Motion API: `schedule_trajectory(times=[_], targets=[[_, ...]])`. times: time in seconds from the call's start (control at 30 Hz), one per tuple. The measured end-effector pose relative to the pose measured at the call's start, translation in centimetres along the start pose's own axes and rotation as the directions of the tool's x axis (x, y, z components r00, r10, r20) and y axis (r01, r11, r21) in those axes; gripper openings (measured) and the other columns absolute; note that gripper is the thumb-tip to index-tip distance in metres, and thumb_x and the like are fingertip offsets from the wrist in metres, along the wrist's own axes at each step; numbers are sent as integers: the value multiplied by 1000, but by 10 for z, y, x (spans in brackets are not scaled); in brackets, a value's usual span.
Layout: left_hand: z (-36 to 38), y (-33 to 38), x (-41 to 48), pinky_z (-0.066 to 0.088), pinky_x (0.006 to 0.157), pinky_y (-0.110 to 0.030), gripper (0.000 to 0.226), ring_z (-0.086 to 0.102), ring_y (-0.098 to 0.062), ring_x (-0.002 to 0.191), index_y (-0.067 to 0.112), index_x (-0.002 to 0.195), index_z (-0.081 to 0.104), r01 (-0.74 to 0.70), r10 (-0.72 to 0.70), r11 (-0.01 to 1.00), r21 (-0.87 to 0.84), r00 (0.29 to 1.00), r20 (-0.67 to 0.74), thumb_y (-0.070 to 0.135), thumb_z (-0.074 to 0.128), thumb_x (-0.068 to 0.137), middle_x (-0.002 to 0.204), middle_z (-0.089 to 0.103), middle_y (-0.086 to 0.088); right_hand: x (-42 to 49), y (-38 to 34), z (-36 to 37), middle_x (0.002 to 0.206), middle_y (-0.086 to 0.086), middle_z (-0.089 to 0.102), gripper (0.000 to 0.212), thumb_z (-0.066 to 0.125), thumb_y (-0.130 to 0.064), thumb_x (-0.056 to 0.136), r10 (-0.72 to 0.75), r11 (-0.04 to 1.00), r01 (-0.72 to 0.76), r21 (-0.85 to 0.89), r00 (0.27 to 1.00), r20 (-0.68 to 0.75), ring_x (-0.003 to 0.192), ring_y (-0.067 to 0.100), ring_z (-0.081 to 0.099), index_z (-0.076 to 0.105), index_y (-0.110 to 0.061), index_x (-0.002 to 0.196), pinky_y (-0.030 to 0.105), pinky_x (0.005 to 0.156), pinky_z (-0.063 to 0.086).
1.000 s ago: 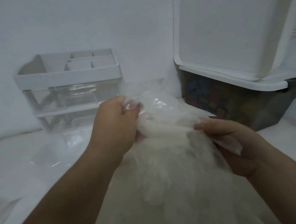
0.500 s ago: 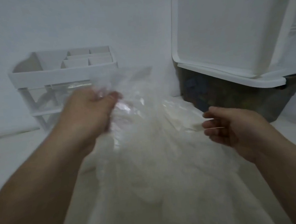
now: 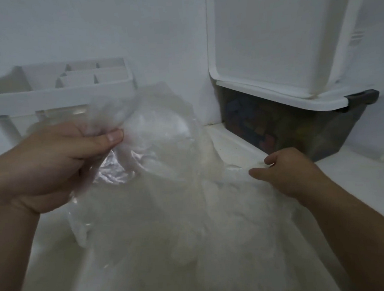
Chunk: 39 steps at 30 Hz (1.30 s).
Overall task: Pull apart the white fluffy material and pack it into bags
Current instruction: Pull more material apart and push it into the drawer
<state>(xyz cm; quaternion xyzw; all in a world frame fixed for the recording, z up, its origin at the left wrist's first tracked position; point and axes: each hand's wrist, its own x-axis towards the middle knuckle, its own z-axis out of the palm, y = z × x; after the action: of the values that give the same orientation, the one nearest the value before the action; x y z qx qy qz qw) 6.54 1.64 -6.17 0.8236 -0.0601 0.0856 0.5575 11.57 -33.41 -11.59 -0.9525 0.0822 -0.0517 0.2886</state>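
Left hand [image 3: 56, 164] at 9 o'clock, fingers and thumb curled tight on a bunched corner of the clear plastic bag [image 3: 163, 133], holding it up. Right hand [image 3: 288, 170] at 3 o'clock, lower, fingertips pinched together on the bag's opposite edge. The bag's mouth is stretched between the two hands. The white fluffy material [image 3: 192, 225] sits inside the bag, below and between the hands, spilling toward 6 o'clock over the table [image 3: 370, 173]. A white organiser rack [image 3: 58, 93] stands at 10 o'clock, and a dark bin [image 3: 276, 125] with its white lid [image 3: 270, 37] raised is at 2 o'clock.
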Motion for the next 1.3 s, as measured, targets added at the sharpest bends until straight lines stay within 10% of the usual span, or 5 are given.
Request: schedule_trajectory(times=[0.4, 0.6, 0.77, 0.97, 1.3], targets=[[44, 10, -8, 54, 79, -40, 24, 70, -38, 84, 2, 94, 75, 19, 25, 996, -87, 879, 477, 24, 72, 84, 92, 72, -28, 6, 4, 0, 68, -7, 70, 13, 78, -12, 80, -99, 921, 160, 356, 978, -183, 66, 14, 64, 76, -20, 71, 24, 61, 48], [61, 13, -9, 56, 80, -39, 31, 69, -46, 93, 4, 98, 75, 21, -23, 1000, 9, 846, 532, 31, 70, 83, 97, 74, -23, 11, 7, 8, 91, -5, 74, 20, 73, -19, 87, -145, 983, 161, 85, 975, -168, 78, 12, 65, 77, -27, 105, 34, 84, 57], [61, 16, -10, 55, 86, -50, 43, 68, -46, 94, 7, 95, 76, 7, -36, 998, 60, 863, 504, 44, 73, 74, 96, 74, -22, 10, 5, 10, 88, -6, 74, 9, 71, -22, 90, -162, 986, 167, 20, 976, -148, 77, 11, 65, 79, -25, 88, 35, 87, 57], [62, 19, -11, 57, 68, -28, 15, 71, -27, 76, 9, 82, 77, 27, -55, 998, 64, 868, 494, 18, 65, 87, 87, 75, -19, 6, 2, 5, 76, -11, 68, 9, 73, -18, 88, -203, 972, 226, 72, 950, -236, 70, 4, 60, 78, -22, 82, 26, 77, 52], [71, 17, -8, 55, 82, -47, 25, 71, -32, 82, 17, 87, 77, 19, -94, 984, 175, 897, 432, 39, 68, 80, 87, 76, -10, -11, -12, -13, 64, 2, 67, 14, 79, -9, 80, -235, 762, 404, 506, 901, -364, 53, 9, 55, 72, -17, 72, 13, 53, 48]])
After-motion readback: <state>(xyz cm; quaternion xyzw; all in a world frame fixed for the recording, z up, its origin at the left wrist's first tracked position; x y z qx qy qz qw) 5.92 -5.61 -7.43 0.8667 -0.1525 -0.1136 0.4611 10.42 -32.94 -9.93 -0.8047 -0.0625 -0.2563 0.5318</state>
